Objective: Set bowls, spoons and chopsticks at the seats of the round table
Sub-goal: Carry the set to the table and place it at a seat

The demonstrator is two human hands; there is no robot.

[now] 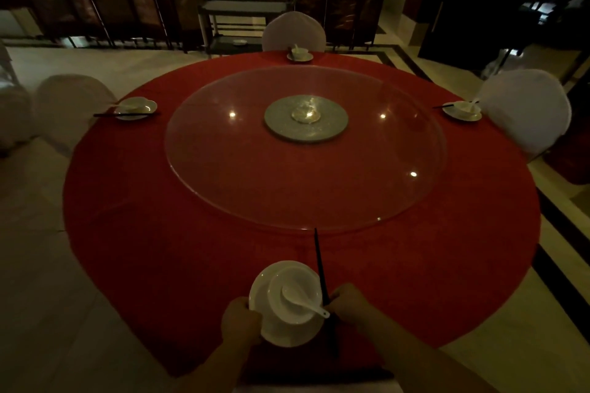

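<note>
Two bare forearms enter from the bottom edge, no sleeves visible on either. Left hand (241,321) and right hand (351,305) both bare: no gloves, rings, watch or bracelets that can be made out. Lighting dim, so fine detail on fingers is unclear. A pale strip at bottom centre may be clothing; cannot tell.

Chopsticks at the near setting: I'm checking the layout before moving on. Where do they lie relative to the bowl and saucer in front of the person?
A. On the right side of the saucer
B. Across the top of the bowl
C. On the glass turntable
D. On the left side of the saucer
A: the dark chopsticks run along the right edge of the saucer, pointing toward the table's centre, with the right hand at their near end.
</note>
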